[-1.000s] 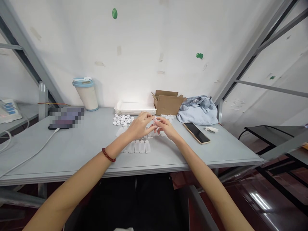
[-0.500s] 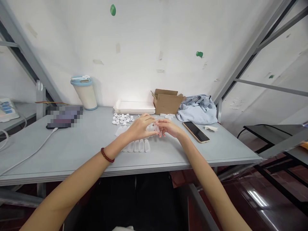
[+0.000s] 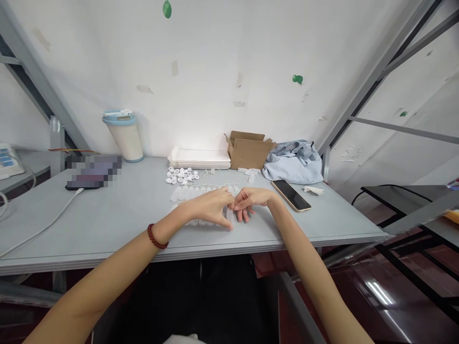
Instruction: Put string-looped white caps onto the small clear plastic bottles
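A small translucent plastic bottle (image 3: 230, 216) lies at the right end of the front row, between my hands. My left hand (image 3: 211, 205) arches over this row with thumb and fingers apart, the thumb pointing down beside the bottle. Bent at the wrist, my right hand (image 3: 248, 198) has its thumb and index finger pinched at the bottle's upper part; its other fingers hang loose. Behind my left hand runs a back row of similar bottles (image 3: 186, 193), with thin white strands (image 3: 206, 185) along their tops. Part of the front row is hidden under my left hand.
Several white caps (image 3: 181, 175) are heaped at the back, near a stack of white trays (image 3: 199, 158) and an open cardboard box (image 3: 251, 150). To the right lie a phone (image 3: 291, 195), crumpled blue cloth (image 3: 294, 162) and a tissue (image 3: 313, 190). A tumbler (image 3: 125, 138) stands left.
Both hands have come down and nearer the table's front edge with the bottle, which now lies by the front row. My left thumb and fingers have spread apart.
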The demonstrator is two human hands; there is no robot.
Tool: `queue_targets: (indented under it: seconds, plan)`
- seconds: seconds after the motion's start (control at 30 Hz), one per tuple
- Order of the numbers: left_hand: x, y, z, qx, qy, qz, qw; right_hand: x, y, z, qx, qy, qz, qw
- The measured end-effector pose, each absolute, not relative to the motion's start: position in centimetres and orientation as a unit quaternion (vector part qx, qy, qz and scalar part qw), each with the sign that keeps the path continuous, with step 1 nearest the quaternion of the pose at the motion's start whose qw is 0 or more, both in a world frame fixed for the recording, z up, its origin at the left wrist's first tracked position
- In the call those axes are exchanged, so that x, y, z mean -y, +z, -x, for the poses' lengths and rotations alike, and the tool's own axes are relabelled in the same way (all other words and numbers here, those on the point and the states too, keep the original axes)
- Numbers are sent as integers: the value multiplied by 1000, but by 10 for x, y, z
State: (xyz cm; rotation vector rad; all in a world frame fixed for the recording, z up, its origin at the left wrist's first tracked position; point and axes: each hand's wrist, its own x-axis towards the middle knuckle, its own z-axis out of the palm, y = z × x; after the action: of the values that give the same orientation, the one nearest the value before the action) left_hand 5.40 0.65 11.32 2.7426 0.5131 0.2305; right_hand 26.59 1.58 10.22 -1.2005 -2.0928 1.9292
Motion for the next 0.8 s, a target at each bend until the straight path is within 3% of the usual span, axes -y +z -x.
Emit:
queue_targets:
  seconds: [0.53, 0.8]
  plan:
    - [-15, 118, -45, -233, 37, -953, 188, -16, 101, -260, 675, 625, 390, 39]
    - [-32, 118, -39, -310, 197, -913, 180, -19, 97, -261, 666, 639, 383, 46]
